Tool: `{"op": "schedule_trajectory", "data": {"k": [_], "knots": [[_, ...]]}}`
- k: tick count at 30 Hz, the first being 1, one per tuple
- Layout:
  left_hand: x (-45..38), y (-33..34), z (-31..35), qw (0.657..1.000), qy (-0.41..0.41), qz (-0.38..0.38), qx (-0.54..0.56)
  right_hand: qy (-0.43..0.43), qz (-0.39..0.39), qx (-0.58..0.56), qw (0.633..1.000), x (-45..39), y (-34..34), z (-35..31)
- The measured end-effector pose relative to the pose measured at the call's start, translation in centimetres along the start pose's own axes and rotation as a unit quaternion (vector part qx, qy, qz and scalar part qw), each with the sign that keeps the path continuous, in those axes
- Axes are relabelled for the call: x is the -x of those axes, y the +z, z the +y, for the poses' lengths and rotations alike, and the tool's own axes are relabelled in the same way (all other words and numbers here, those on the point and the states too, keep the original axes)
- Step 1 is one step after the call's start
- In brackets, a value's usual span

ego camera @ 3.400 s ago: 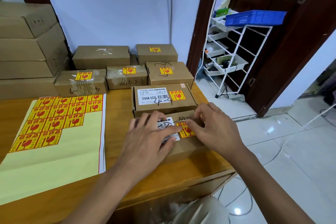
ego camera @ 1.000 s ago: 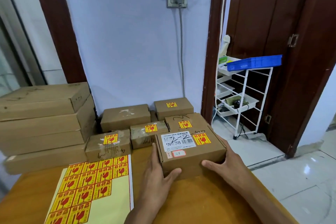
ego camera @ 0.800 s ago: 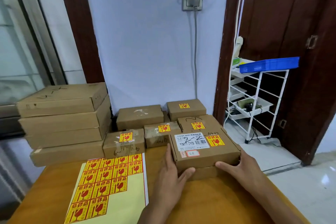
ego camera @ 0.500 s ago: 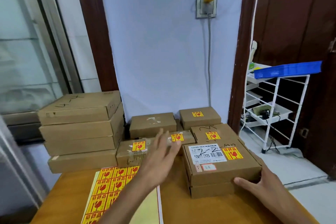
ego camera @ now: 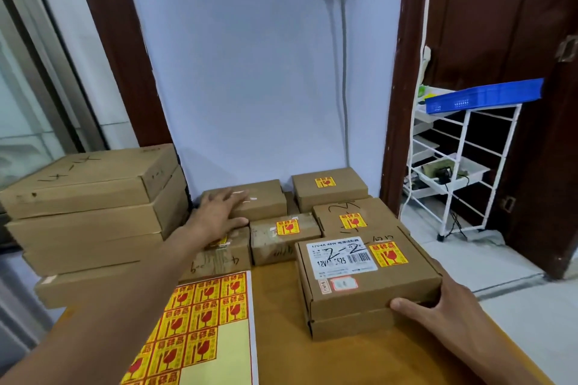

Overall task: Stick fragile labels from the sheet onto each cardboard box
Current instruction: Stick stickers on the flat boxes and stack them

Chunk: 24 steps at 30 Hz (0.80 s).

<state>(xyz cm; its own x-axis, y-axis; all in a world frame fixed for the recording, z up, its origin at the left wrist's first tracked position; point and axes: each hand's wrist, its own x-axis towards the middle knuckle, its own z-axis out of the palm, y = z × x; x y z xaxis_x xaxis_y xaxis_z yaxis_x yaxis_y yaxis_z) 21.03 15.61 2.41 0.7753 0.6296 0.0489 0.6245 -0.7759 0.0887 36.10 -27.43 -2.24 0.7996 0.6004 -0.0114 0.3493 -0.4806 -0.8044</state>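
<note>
From the head camera, the left hand reaches far forward over the table, its grip open, fingers spread and straight. The fingertips lie on the top of an unlabelled cardboard box at the back by the wall, and the thumb points right along that box's front edge. Under the palm sits a smaller box whose fragile label is mostly hidden by the hand; whether the palm touches it is hard to say. The left forearm stretches from the lower left corner, passing over the label sheet, which lies flat on the table below and nearer than this grip, with rows of red-and-yellow stickers on yellow backing.

The right hand rests at the near right corner of a stack of two boxes. Its grip is loosely open: the thumb lies straight along the front face where the two boxes meet, and the fingers reach round the right side, mostly hidden. The top box carries a white barcode label and a fragile label, both beyond and left of this grip. Between the two hands stand three more labelled boxes.
</note>
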Motion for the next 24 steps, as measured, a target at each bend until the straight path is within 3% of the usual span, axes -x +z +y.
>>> {"op": "schedule_trajectory", "data": {"k": [8,15,24], "knots": [[2.4,-3.4,0.9,0.994,0.026,0.110,0.002,-0.048,0.005,0.010,0.999,0.5,-0.1,0.7],[10.7,-7.0,4.0,0.981,0.071,0.183,-0.014,-0.058,0.011,-0.015,0.998,1.1,-0.1,0.8],[27.6,-2.6,10.1,0.980,0.099,0.171,-0.019,-0.044,0.033,-0.031,0.998,3.6,0.0,0.3]]}}
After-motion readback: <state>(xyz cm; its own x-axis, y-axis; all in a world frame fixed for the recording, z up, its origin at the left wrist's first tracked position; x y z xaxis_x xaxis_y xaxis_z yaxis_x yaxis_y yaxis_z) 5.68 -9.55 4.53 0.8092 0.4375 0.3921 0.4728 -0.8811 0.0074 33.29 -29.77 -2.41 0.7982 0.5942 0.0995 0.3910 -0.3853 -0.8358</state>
